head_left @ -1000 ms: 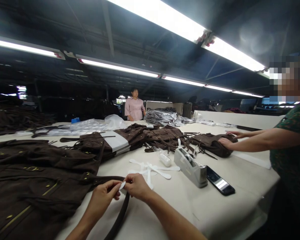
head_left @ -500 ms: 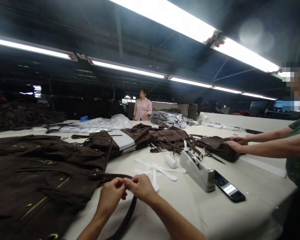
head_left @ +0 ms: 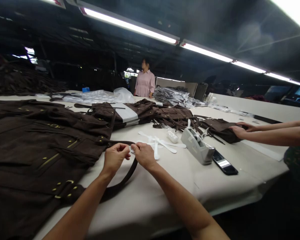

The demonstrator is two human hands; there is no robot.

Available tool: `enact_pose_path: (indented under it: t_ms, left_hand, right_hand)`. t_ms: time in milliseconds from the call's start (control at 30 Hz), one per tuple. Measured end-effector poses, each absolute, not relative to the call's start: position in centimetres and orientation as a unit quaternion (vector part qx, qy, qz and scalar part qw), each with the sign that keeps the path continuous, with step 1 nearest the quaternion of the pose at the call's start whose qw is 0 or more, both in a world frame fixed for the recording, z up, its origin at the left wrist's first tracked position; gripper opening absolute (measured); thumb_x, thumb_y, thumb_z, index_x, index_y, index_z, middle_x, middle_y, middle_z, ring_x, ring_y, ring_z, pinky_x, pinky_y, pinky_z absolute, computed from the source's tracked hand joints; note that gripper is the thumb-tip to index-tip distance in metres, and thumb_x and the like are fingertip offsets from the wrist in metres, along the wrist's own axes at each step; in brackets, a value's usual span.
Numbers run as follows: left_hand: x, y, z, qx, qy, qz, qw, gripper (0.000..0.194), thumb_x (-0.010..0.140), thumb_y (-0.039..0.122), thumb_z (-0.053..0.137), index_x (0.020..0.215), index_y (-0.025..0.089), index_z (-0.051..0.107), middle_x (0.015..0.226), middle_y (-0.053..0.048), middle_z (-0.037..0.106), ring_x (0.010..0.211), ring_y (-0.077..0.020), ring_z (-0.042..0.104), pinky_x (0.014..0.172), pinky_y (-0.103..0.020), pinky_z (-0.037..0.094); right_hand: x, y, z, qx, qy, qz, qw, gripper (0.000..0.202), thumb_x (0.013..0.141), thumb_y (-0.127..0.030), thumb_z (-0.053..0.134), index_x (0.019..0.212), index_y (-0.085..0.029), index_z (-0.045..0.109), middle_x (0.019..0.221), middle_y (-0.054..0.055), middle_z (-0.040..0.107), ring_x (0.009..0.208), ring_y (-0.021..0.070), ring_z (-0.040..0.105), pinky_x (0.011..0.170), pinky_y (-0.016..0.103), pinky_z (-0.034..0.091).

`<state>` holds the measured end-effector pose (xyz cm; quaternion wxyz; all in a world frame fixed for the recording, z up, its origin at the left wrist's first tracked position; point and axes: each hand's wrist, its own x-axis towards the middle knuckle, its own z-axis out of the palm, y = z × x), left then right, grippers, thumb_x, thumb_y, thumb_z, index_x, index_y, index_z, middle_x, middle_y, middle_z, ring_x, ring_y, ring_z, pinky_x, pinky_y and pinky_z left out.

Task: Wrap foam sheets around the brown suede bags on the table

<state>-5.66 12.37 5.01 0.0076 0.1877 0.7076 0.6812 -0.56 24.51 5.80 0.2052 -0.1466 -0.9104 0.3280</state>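
A large dark brown bag (head_left: 40,150) with brass-coloured zips and studs lies flat on the left of the table. Its handle (head_left: 127,176) loops out to the right, around and behind my hands. My left hand (head_left: 116,157) is closed in a pinch beside the top of the loop. Just to its right my right hand (head_left: 145,156) also pinches, close against the handle. A small whitish bit shows between the fingertips; what it is, and which hand has it, is too small to make out. White plastic strips (head_left: 156,148) lie crossed behind my right hand.
A grey tape dispenser (head_left: 196,146) and a phone (head_left: 225,162) stand to the right. More brown bags (head_left: 172,113) and clear plastic bags (head_left: 97,96) lie further back. A co-worker's hands (head_left: 240,129) rest on a bag at right; another person (head_left: 145,81) stands behind the table.
The view has tipped downward, so everything sits higher in it. My fingertips have moved slightly apart, still beside the handle. The co-worker's hands remain on the bag at right.
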Motion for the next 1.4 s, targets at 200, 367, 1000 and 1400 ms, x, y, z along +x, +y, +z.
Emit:
enact_pose_path:
  t_ms: [200,367,1000,1400]
  left_hand:
    - [-5.2,12.5,5.1,0.208,0.716,0.667,-0.010,0.025,0.069,0.038,0.066,0.073,0.014,0.063,0.059,0.000,0.062,0.049,-0.0123,0.058,0.046,-0.022,0.047]
    - [-5.0,12.7,4.6,0.289,0.728,0.620,0.044,0.032,0.075,0.047,0.065,0.077,0.016,0.060,0.060,0.000,0.062,0.052,-0.0135,0.060,0.051,-0.023,0.049]
    - [-5.4,11.4,5.0,0.375,0.818,0.429,-0.076,0.039,0.090,0.047,0.043,0.061,0.020,0.050,0.058,0.001,0.050,0.057,-0.0140,0.045,0.057,-0.026,0.030]
    - [-0.4,10.1,4.8,0.253,0.826,0.488,-0.124,0.036,0.088,0.037,0.036,0.055,0.022,0.031,0.052,0.002,0.038,0.052,-0.0127,0.037,0.052,-0.026,0.029]
  right_hand:
    - [-0.9,25.3,5.0,-0.125,-0.872,0.438,0.180,0.031,0.091,-0.034,0.055,0.066,-0.017,0.060,0.071,0.000,0.054,0.066,0.0120,0.050,0.062,0.023,0.036]
    - [-1.6,26.9,4.0,-0.108,-0.796,0.581,0.135,0.030,0.086,-0.030,0.057,0.060,-0.015,0.056,0.049,-0.005,0.047,0.049,0.0088,0.041,0.051,0.021,0.031]
    - [-1.3,26.4,4.5,-0.011,-0.845,0.506,0.176,0.031,0.087,-0.022,0.055,0.056,-0.018,0.049,0.061,-0.003,0.048,0.060,0.0107,0.046,0.058,0.022,0.036]
    - [3.7,23.9,1.7,-0.012,-0.847,0.451,0.282,0.033,0.090,-0.042,0.047,0.063,-0.023,0.050,0.081,0.005,0.056,0.072,0.0195,0.057,0.071,0.032,0.046]
